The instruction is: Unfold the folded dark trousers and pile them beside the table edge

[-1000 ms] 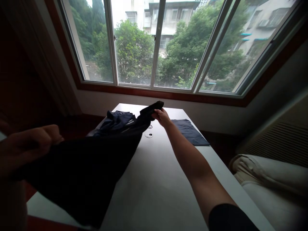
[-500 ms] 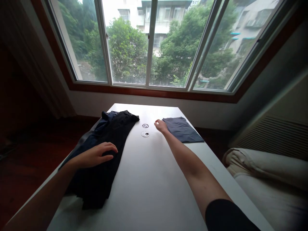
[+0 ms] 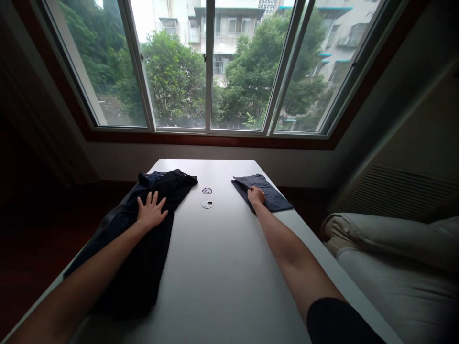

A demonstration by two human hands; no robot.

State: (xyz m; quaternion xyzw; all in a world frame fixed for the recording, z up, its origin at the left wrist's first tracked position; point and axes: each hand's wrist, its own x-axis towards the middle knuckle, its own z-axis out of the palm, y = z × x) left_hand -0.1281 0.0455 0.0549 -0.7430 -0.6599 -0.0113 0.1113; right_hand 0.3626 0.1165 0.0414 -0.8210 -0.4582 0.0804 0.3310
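Note:
My left hand (image 3: 152, 211) lies with fingers spread over a pile of dark clothes. The top piece is a black pair of trousers (image 3: 143, 267), stretched lengthwise along the left side of the table, with dark blue cloth (image 3: 118, 217) showing beneath its left edge. On the right, a folded dark grey-blue garment (image 3: 274, 193) lies flat near the far edge. My right hand (image 3: 256, 196) is closed at its left side, gripping the folded cloth, whose near-left edge is slightly lifted.
The white table (image 3: 208, 267) has two round cable-hole covers (image 3: 207, 204) near its far middle. Beyond it is a wide window (image 3: 208, 67). A pale sofa (image 3: 398, 258) stands to the right, and a curtain (image 3: 46, 119) hangs at the left.
My left hand has moved forward over the black trousers and spread its fingers. My right hand has moved from beside the folded garment onto it and closed on its cloth.

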